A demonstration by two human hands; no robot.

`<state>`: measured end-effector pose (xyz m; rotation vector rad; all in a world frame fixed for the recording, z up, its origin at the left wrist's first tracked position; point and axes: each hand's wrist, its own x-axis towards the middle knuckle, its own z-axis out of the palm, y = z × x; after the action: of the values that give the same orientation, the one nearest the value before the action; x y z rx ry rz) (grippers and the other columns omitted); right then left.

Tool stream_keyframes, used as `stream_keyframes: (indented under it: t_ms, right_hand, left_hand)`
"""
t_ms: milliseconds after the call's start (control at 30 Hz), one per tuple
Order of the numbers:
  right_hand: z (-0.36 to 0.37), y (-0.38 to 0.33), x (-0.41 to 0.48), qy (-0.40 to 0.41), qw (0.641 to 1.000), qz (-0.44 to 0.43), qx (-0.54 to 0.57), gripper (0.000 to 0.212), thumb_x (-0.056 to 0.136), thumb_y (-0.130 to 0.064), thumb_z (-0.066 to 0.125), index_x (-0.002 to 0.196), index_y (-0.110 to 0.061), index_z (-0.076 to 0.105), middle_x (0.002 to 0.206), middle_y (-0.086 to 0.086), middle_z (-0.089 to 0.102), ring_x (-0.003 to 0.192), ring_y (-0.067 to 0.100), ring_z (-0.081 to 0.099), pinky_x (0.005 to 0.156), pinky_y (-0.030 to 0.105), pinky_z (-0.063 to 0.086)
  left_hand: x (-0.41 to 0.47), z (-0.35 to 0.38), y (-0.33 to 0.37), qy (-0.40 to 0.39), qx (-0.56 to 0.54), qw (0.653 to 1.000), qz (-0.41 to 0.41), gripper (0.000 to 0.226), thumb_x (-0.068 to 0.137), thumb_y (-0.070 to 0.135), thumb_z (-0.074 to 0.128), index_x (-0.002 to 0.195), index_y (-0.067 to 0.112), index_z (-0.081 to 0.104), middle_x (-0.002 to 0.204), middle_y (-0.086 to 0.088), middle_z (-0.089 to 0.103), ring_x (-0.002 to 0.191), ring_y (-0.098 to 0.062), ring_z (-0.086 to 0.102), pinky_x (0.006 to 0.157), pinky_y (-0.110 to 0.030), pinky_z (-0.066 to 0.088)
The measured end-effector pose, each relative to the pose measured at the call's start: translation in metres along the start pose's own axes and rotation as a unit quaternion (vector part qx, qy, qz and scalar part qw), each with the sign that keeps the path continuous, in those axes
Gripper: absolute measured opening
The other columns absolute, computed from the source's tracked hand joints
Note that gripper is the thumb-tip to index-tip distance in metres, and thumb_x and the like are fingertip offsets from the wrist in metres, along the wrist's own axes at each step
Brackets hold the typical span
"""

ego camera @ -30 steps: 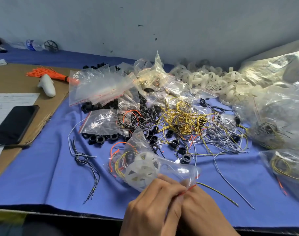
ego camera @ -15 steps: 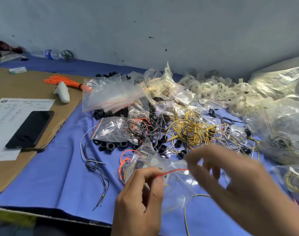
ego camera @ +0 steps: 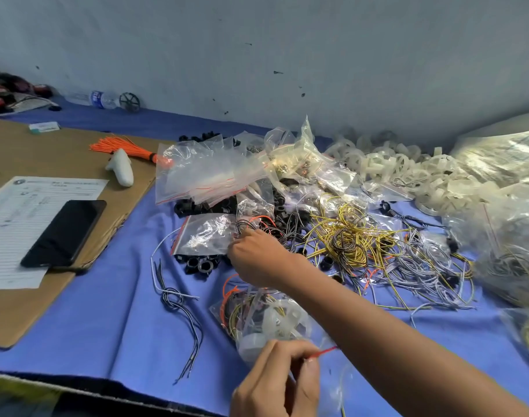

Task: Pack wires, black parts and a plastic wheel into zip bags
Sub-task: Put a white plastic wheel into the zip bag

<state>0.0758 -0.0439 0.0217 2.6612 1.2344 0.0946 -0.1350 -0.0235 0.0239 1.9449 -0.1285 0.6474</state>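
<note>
Left of knotted wires (ego camera: 173,299): phone (ego camera: 63,233), cardboard (ego camera: 61,152).

Yellow wires (ego camera: 341,233), seemingly black-striped; blue cloth (ego camera: 112,320)

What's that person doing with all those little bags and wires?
A person is packing parts on a blue-covered table. The left hand pinches the red zip edge of a filled bag holding coiled wires and a white plastic wheel. The right hand reaches over to an empty zip bag beside the tangled wire pile; whether it has anything in its grip can't be seen.
</note>
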Motion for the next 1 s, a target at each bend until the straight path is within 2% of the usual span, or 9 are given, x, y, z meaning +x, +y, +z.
stream_keyframes:
  t_ms: [167, 233, 333, 467, 633, 800, 867, 933, 1000]
  right_hand:
    - [-0.018, 0.015, -0.002, 0.063, 0.987, 0.041, 0.141, 0.021, 0.093, 0.0, 0.04, 0.092, -0.003, 0.061, 0.114, 0.011, 0.063, 0.102, 0.029, 0.06, 0.097, 0.043, 0.048]
    - [-0.042, 0.029, -0.012, 0.114, 0.949, 0.1, 0.278, 0.027, 0.1, -0.007, 0.041, 0.116, 0.001, 0.061, 0.134, 0.015, 0.055, 0.122, 0.029, 0.054, 0.11, 0.036, 0.04]
    - [-0.076, 0.05, -0.042, 0.176, 0.846, 0.158, 0.478, 0.04, 0.102, -0.017, 0.046, 0.141, -0.009, 0.048, 0.147, 0.006, 0.048, 0.13, 0.017, 0.049, 0.102, 0.023, 0.041]
    - [-0.109, 0.054, -0.113, 0.287, 0.65, 0.142, 0.689, 0.034, 0.098, -0.012, 0.052, 0.131, -0.008, 0.06, 0.133, 0.006, 0.062, 0.119, 0.026, 0.06, 0.085, 0.038, 0.056]
    - [-0.111, 0.033, -0.21, 0.358, 0.499, 0.101, 0.782, 0.035, 0.096, -0.013, 0.045, 0.122, -0.005, 0.066, 0.134, 0.011, 0.061, 0.119, 0.04, 0.059, 0.089, 0.043, 0.055]
    - [-0.082, -0.01, -0.261, 0.364, 0.306, 0.201, 0.856, 0.041, 0.094, -0.01, 0.034, 0.095, 0.002, 0.074, 0.106, 0.023, 0.069, 0.095, 0.041, 0.07, 0.072, 0.039, 0.059]
    - [-0.064, -0.033, -0.257, 0.329, 0.256, 0.209, 0.884, 0.034, 0.088, -0.021, 0.059, 0.096, 0.011, 0.07, 0.107, 0.036, 0.063, 0.093, 0.046, 0.068, 0.071, 0.044, 0.059]
    - [-0.05, -0.054, -0.241, 0.314, 0.236, 0.2, 0.898, 0.052, 0.053, -0.029, 0.09, 0.083, 0.01, 0.071, 0.094, 0.035, 0.064, 0.088, 0.046, 0.068, 0.071, 0.048, 0.059]
    - [-0.038, -0.068, -0.222, 0.302, 0.213, 0.204, 0.907, 0.062, 0.04, -0.027, 0.095, 0.082, 0.011, 0.07, 0.091, 0.033, 0.064, 0.088, 0.043, 0.065, 0.074, 0.048, 0.058]
  left_hand:
    - [0.001, 0.0, -0.001, 0.007, 0.0, 1.0, -0.004, 0.008, 0.08, 0.037, 0.059, 0.086, 0.039, 0.064, 0.066, 0.028, 0.051, 0.047, 0.011, 0.038, 0.048, -0.002, 0.035]
    - [0.003, -0.001, -0.001, 0.008, -0.003, 1.0, -0.011, 0.01, 0.08, 0.039, 0.058, 0.088, 0.04, 0.065, 0.066, 0.03, 0.049, 0.048, 0.011, 0.039, 0.049, -0.001, 0.035]
    - [0.007, -0.002, -0.002, 0.001, 0.001, 1.0, -0.019, 0.01, 0.082, 0.041, 0.058, 0.088, 0.04, 0.065, 0.067, 0.028, 0.049, 0.049, 0.01, 0.041, 0.051, -0.001, 0.035]
    - [0.012, -0.005, -0.005, -0.021, -0.018, 0.998, -0.052, 0.006, 0.082, 0.041, 0.063, 0.087, 0.042, 0.063, 0.064, 0.022, 0.053, 0.05, 0.003, 0.045, 0.052, -0.004, 0.036]
    - [0.024, -0.001, -0.008, -0.04, -0.078, 0.991, -0.103, 0.009, 0.084, 0.05, 0.057, 0.093, 0.047, 0.059, 0.076, 0.013, 0.065, 0.065, -0.006, 0.06, 0.059, -0.011, 0.044]
    - [0.041, 0.007, -0.005, -0.05, -0.138, 0.979, -0.144, 0.013, 0.094, 0.052, 0.055, 0.09, 0.039, 0.056, 0.074, 0.014, 0.063, 0.058, -0.001, 0.054, 0.055, -0.014, 0.043]
    - [0.044, 0.008, -0.004, -0.055, -0.143, 0.976, -0.154, 0.012, 0.095, 0.051, 0.054, 0.09, 0.041, 0.057, 0.068, 0.014, 0.061, 0.052, -0.003, 0.051, 0.051, -0.015, 0.043]
    - [0.044, 0.009, 0.0, -0.063, -0.126, 0.98, -0.141, 0.011, 0.092, 0.052, 0.051, 0.095, 0.042, 0.057, 0.074, 0.014, 0.063, 0.055, -0.003, 0.052, 0.054, -0.018, 0.043]
    - [0.042, 0.007, 0.003, -0.078, -0.105, 0.985, -0.109, 0.015, 0.091, 0.049, 0.049, 0.1, 0.042, 0.058, 0.086, 0.017, 0.065, 0.066, -0.003, 0.059, 0.06, -0.017, 0.046]
